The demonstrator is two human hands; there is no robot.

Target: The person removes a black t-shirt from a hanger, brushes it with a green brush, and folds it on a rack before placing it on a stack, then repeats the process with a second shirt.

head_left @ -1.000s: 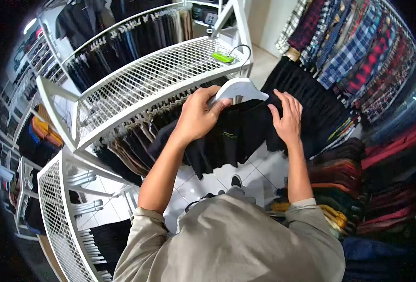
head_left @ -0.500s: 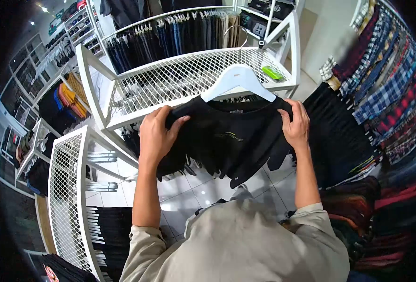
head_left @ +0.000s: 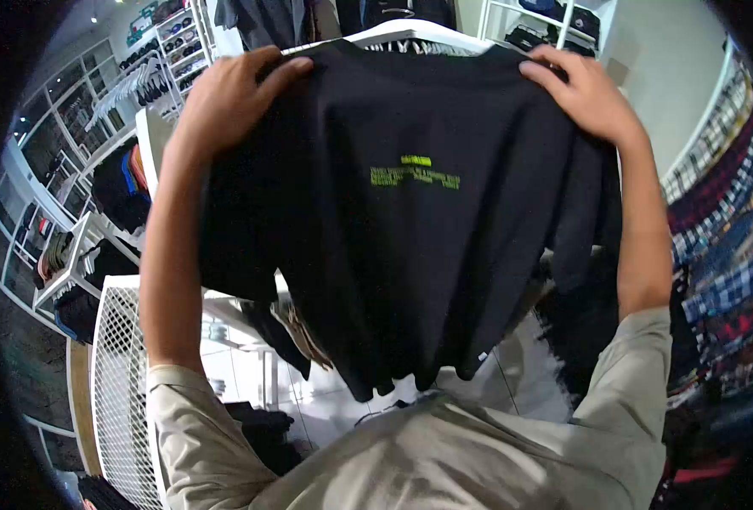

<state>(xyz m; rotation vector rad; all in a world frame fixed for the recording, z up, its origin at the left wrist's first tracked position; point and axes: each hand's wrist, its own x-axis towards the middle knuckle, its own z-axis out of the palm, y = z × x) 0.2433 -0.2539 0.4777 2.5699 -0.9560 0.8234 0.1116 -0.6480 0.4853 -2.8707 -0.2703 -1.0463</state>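
Observation:
A black T-shirt [head_left: 427, 246] hangs spread out before me, with a small yellow-green print on its chest. My left hand [head_left: 230, 93] grips its left shoulder, thumb on the front of the cloth and fingers behind. At the opposite shoulder, my right hand [head_left: 582, 92] pinches the fabric the same way. The white hanger [head_left: 419, 32] shows just above the neckline between both hands; its hook is out of view. Below, the shirt's hem falls in folds above the tiled floor.
A white mesh rack [head_left: 121, 374] stands at lower left. Checked shirts [head_left: 729, 280] hang along the right side. Farther back are shelves of caps [head_left: 181, 47] and a rail of white hangers [head_left: 143, 85]. Dark garments [head_left: 266, 25] hang at the top.
Both hands have raised the shirt higher and closer to my head, so it fills more of the view. The chest print is now larger, and the mesh shelf behind is mostly covered.

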